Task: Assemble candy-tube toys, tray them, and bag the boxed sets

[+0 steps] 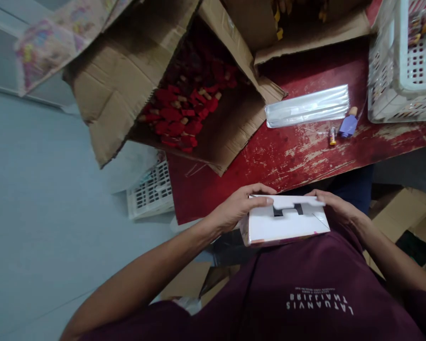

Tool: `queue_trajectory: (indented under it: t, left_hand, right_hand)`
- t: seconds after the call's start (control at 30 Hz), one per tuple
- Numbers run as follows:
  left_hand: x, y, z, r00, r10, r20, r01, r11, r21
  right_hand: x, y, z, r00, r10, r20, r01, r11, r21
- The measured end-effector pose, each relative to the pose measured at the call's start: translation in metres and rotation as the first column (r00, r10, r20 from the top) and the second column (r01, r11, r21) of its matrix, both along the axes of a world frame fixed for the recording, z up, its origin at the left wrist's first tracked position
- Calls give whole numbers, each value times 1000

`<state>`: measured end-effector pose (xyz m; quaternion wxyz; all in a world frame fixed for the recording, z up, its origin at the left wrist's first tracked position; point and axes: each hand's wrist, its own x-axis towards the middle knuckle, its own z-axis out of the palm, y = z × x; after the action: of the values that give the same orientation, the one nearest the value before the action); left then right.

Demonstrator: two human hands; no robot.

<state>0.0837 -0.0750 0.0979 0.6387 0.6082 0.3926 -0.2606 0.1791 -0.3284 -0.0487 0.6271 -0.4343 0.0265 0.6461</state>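
Observation:
Close to my body, just off the table's front edge, is a white cardboard box (287,220) with printed sides. Its white end faces up, and two dark gaps show beside a tab in the flaps. My left hand (243,206) grips the box at its left corner, thumb on the top flap and fingers along the far side. At the right corner my right hand (335,204) holds the box, its fingers on the flap edge and partly hidden. The inside of the box cannot be seen.
The worn red table (234,166) bears a large open carton (248,123) of red pieces (177,113), a stack of clear plastic sleeves (307,106), a purple bottle-shaped piece (348,125), a small yellow-ended item (332,137) and a white basket (386,90). Another basket (151,189) stands lower left.

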Motion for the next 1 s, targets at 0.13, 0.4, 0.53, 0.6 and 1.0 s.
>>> queue_trajectory:
  t: [0.13,0.4,0.53,0.6,1.0]
  left_hand:
    - [-4,5,-5,996,-88,23,86,994,64]
    - [-8,2,-10,987,-101,128,78,981,177]
    - [-8,4,-10,978,-122,167,80,969,234]
    - [-8,3,-10,977,-119,180,78,973,216]
    - [-74,-50,-42,540,-400,741,-548,501,670]
  right_hand:
    - [3,6,3,967,101,236,-87,994,-70]
    - [-7,9,-1,893,87,441,-42,993,-112]
    - [-4,11,6,839,129,528,-60,987,-147]
    - [-1,10,10,847,149,510,-98,987,-127]
    - [36,27,-27,890,-449,80,451,892,-19]
